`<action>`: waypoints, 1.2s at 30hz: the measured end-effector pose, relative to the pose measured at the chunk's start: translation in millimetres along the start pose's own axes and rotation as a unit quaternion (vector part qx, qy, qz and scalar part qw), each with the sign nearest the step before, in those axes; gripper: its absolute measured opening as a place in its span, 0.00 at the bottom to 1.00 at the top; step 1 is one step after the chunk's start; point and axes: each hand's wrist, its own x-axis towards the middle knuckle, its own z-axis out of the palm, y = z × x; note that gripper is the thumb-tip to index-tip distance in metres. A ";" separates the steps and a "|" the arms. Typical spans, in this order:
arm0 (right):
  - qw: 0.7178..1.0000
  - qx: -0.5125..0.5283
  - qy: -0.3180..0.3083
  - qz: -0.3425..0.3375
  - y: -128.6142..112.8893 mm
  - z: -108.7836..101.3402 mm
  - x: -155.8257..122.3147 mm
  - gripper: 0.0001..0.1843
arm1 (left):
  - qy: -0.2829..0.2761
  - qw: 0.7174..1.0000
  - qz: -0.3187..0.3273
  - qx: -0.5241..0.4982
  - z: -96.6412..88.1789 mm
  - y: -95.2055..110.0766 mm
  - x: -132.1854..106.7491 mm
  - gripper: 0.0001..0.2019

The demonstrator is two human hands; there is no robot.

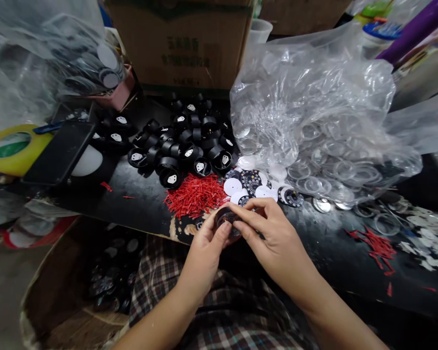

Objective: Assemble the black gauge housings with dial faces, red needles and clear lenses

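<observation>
Just over the table's front edge, my left hand is closed round a small round black casing, its thumb across the top. My right hand meets it from the other side, thumb and fingers pinched at the casing's right rim; whether a smaller part sits between those fingertips is hidden. Beyond my hands lie a heap of small red pointers and a pile of black and white printed dials. Behind these, many more black casings are heaped, several with a white piece inside.
Clear plastic bags of transparent round covers spread over the right. Loose red pointers and white pieces lie far right. A phone and yellow tape roll are left; a cardboard box stands behind. A bin sits below left.
</observation>
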 end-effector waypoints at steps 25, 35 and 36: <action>0.987 0.054 -0.142 -0.053 -3.3 30.9 17.4 0.21 | 0.293 0.770 0.224 0.520 -119.4 58.8 -52.9 0.19; 0.983 0.010 -0.185 -0.014 -3.9 27.1 3.5 0.15 | 0.183 0.735 0.335 0.560 -75.4 89.5 59.3 0.23; 0.985 0.017 -0.174 -0.006 -0.2 24.5 3.4 0.13 | 0.189 0.769 0.332 0.512 -75.0 88.7 54.4 0.25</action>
